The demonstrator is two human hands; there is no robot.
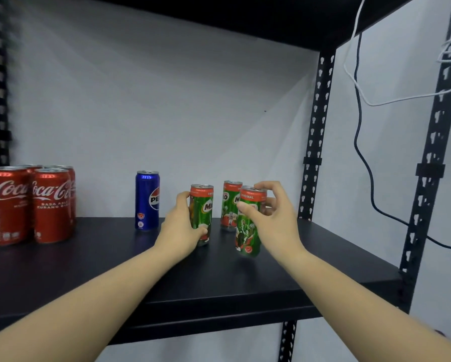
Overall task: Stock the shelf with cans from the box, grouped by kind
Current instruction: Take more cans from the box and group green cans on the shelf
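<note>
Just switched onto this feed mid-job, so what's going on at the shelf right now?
A person is stocking a black shelf with cans. The left hand grips one green Milo can standing on the shelf, and the right hand holds a second Milo can, slightly tilted. A third Milo can stands just behind them. A lone blue Pepsi can sits to their left, and the red Coca-Cola cans are clustered at the far left.

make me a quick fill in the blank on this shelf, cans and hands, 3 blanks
1. The left hand grips a green can that stands on the shelf; the brand on it is ____.
2. The lone Pepsi can is coloured ____.
3. The Coca-Cola cans stand at the ____ end of the shelf.

Missing words: Milo; blue; left
</note>
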